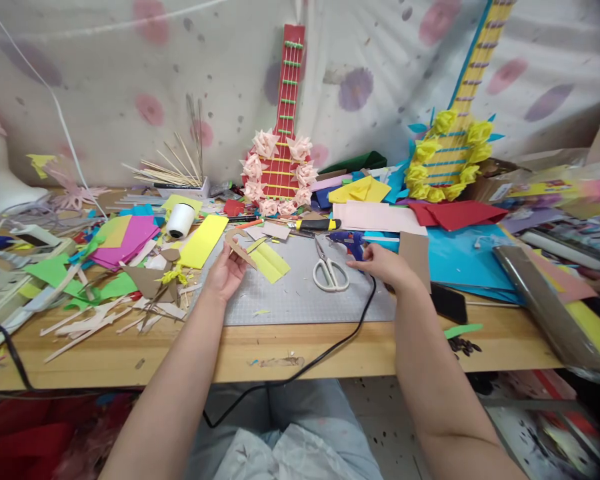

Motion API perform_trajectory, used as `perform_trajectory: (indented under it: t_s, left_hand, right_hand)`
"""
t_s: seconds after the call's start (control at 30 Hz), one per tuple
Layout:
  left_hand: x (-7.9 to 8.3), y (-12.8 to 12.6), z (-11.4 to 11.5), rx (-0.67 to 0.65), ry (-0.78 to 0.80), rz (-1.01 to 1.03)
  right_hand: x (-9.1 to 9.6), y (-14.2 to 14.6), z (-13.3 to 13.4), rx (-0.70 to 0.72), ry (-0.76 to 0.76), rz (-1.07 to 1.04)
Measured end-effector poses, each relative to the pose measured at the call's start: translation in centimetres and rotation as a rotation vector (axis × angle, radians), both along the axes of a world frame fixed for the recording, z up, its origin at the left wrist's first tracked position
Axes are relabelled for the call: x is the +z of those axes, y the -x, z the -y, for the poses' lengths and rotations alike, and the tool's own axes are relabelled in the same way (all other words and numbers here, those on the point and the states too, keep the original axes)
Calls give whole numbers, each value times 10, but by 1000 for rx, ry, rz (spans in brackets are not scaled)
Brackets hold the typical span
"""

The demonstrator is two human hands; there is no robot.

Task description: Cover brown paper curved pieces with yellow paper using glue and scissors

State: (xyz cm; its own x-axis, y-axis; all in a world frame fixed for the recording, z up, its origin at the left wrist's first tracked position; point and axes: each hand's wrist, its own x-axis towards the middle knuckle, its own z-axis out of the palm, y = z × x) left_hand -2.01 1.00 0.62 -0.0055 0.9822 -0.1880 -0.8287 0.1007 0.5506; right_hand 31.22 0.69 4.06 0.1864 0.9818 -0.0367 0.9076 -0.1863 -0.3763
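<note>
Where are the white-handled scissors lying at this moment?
In the head view, the white-handled metal scissors lie on the grey cutting mat, slightly right of centre, just left of the right hand and beside the blue hot-glue gun.

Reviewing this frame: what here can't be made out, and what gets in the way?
All in the head view:
- The right hand covers the blue glue gun handle, so the grip is unclear.
- The black cord drops below the table edge, which hides its end.
- The yellow paper guitar has its head cut off by the top edge.
- The black flat object is partly behind the right forearm.
- The bottom-right items are blurred.
</note>
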Motion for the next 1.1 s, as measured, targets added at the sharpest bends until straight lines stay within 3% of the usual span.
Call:
perform_trajectory:
  t_s: [0.07, 0.13, 0.23, 0.33, 0.47, 0.53, 0.7, 0.8, 0.9, 1.1]
  left_hand:
    - [1, -1, 2, -67, -14, 49]
    - [2, -2, 5, -150, -47, 100]
    - [3, -4, 10, -212, -99, 137]
    - [5, -6, 13, -206, -114, 117]
    - [7, -7, 15, -185, -53, 18]
    - [7, -6, 15, -185, -24, 12]
    - [6, -5, 14, -214, -58, 195]
    - [4, -5, 14, -237, -39, 262]
    - [3, -6, 16, -260, -16, 290]
    - [2, -10, 17, -319, 29, 294]
  right_hand:
    - [10, 19, 6, 181, 40, -173]
    - [13, 47, 6, 375, 55, -482]
    - [6, 95, -1, 540, 300, -978]
    - [-4, 140, -9, 533, 498, -1299]
    - [-9, 180, -13, 556, 671, -1450]
    - [-9, 188, -15, 583, 626, -1453]
    - [-16, 182, -23, 400, 36, -1224]
    - [-23, 174, -28, 345, -161, -1127]
    - [-25, 173, -29, 388, -188, -1107]
    - [-19, 184, -30, 441, -95, -1239]
